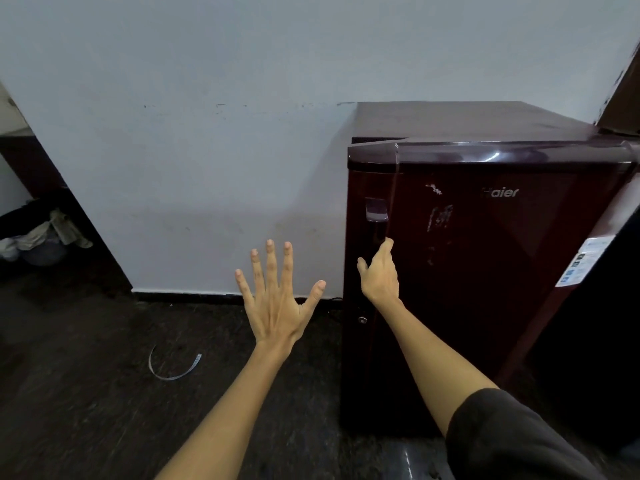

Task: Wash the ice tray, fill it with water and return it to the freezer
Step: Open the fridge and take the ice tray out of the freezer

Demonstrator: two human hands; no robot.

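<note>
Head view is showing the right hand (pixel 379 275) reaching to the maroon fridge (pixel 485 271), fingers curling into the door's recessed handle (pixel 377 220), so that grip is grasping the handle. Left of that grip, the left hand (pixel 277 299) is hovering released, fingers spread, above the dark floor (pixel 86 393). No ice tray is showing.

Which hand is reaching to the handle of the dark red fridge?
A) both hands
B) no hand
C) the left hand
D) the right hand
D: the right hand reaches to the door handle of the glossy dark red fridge, while the left hand is spread open in the air, away from it.
</note>
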